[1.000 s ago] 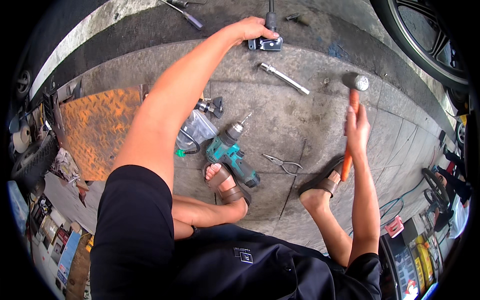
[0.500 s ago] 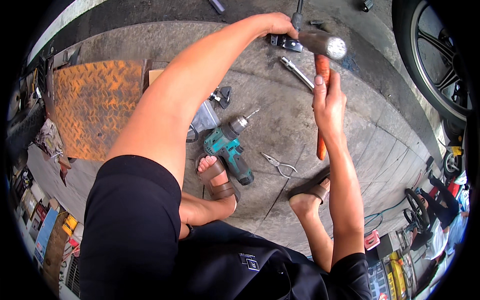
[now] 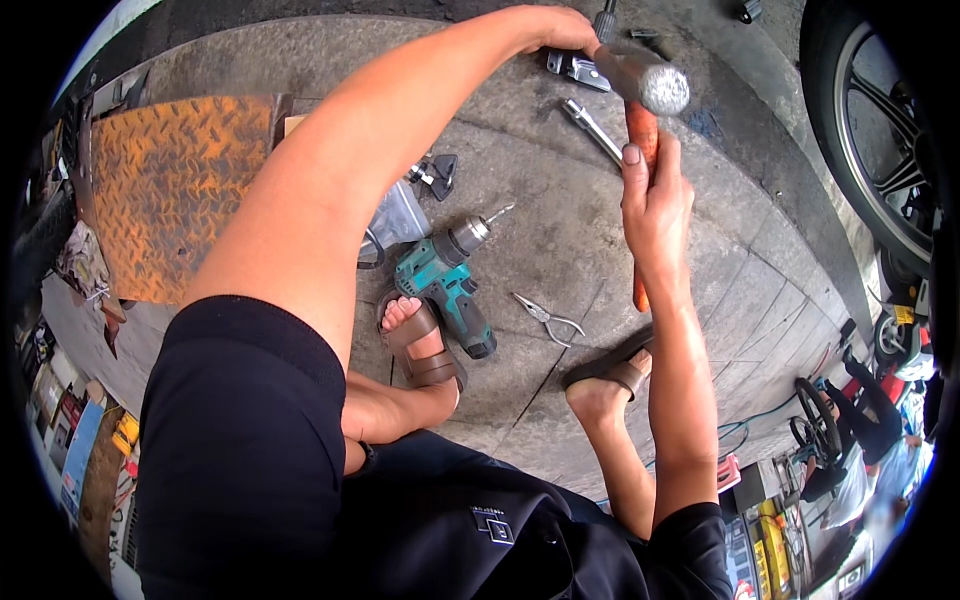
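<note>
My right hand (image 3: 658,210) is closed round the orange handle of a hammer (image 3: 643,140). The hammer's worn steel head (image 3: 660,88) is raised above the floor, close to my left hand. My left hand (image 3: 562,28) reaches to the far side with its fingers bent; the fingertips are partly hidden behind the hammer head, so what they grip cannot be made out. Just below them lies a shiny metal bracket-like part (image 3: 578,70). A dark rod with a ribbed collar (image 3: 605,25) stands beside the fingers. A silver metal tube (image 3: 592,130) lies nearer, left of the hammer handle.
A teal cordless drill (image 3: 445,285) lies by my left foot, with long-nose pliers (image 3: 548,318) to its right. A clear plastic bag (image 3: 398,218) and a black-handled part (image 3: 437,175) are near my left forearm. A rusty tread plate (image 3: 180,195) lies left; a wheel (image 3: 885,120) stands right.
The view has shifted a little, so the floor items sit slightly to the left. Both hands keep nearly the same pose, and the hammer remains raised.
</note>
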Demonstrator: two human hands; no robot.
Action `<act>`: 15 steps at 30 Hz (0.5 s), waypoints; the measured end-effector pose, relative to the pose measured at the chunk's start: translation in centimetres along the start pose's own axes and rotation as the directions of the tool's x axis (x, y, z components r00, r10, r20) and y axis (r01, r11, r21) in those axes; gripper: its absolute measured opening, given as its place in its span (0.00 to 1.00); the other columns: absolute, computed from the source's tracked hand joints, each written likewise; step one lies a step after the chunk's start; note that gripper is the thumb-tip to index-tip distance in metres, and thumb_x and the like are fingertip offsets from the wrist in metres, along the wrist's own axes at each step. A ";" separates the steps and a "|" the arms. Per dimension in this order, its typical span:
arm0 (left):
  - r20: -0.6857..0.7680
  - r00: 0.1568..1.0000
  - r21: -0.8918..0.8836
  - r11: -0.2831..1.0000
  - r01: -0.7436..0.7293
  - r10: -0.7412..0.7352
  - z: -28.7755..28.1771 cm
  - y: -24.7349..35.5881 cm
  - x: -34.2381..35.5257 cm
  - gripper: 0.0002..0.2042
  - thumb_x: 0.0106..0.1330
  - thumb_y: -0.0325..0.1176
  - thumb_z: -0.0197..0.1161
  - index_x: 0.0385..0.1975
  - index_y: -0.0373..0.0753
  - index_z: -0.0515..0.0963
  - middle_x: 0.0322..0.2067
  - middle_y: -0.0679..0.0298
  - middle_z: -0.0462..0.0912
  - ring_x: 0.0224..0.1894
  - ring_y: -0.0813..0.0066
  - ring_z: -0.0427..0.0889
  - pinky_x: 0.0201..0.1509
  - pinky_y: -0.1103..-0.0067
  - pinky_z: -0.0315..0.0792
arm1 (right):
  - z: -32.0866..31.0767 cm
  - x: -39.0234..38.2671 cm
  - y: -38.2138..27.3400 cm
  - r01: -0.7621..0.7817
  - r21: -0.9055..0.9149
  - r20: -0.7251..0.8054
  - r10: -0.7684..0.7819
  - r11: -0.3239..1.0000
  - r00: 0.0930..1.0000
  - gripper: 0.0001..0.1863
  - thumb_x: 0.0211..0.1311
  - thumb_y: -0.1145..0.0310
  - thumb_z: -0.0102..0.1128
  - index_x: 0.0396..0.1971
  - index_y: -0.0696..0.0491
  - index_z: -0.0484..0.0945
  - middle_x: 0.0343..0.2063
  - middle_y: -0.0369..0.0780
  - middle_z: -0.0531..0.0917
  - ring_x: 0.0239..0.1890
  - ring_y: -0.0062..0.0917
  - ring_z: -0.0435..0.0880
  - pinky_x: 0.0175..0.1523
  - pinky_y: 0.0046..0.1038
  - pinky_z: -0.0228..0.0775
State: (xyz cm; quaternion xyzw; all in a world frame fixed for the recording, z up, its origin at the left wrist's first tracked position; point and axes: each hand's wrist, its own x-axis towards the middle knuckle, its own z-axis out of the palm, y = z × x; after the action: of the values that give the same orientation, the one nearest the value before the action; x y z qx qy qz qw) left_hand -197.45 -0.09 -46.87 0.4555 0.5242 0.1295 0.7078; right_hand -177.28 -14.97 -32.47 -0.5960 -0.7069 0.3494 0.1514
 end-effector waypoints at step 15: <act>-0.130 0.988 0.086 0.993 -0.078 0.089 0.4 0.0 0.2 0.08 0.54 0.33 0.68 0.27 0.35 0.85 0.25 0.61 0.83 0.27 0.71 0.79 0.33 0.70 0.72 | 0.6 0.4 0.5 -0.042 -0.053 -0.041 0.040 0.998 0.998 0.17 0.72 0.56 0.53 0.47 0.55 0.70 0.25 0.56 0.81 0.31 0.56 0.81 0.34 0.46 0.70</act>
State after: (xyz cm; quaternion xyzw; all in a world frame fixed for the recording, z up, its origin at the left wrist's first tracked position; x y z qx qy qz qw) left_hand -197.00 -0.17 -46.99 0.4954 0.5558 0.1680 0.6460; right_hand -177.36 -14.72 -33.29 -0.6212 -0.7006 0.3210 0.1422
